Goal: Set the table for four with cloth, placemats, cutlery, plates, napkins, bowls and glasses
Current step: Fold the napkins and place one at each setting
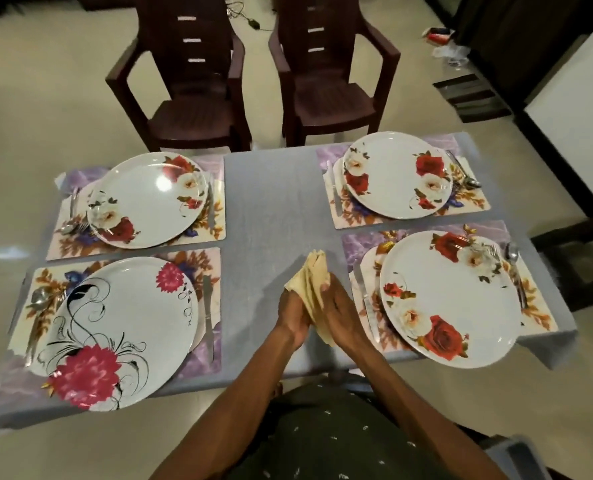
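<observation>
A grey cloth [274, 202] covers the table. Four floral placemats lie on it, each under a white flowered plate: far left [148, 199], near left [122, 330], far right [397, 174], near right [451, 296]. Knives, forks and spoons lie beside every plate. Over the middle of the cloth, my left hand [293, 315] and my right hand [343, 311] press a folded pale yellow napkin [314, 282] between them. The napkin's top sticks up above my fingers.
Two dark brown plastic chairs [191, 81] [326, 74] stand beyond the table's far edge. A dark piece of furniture [579, 258] is at the right. Bags and clutter [444, 39] lie on the floor at the back right.
</observation>
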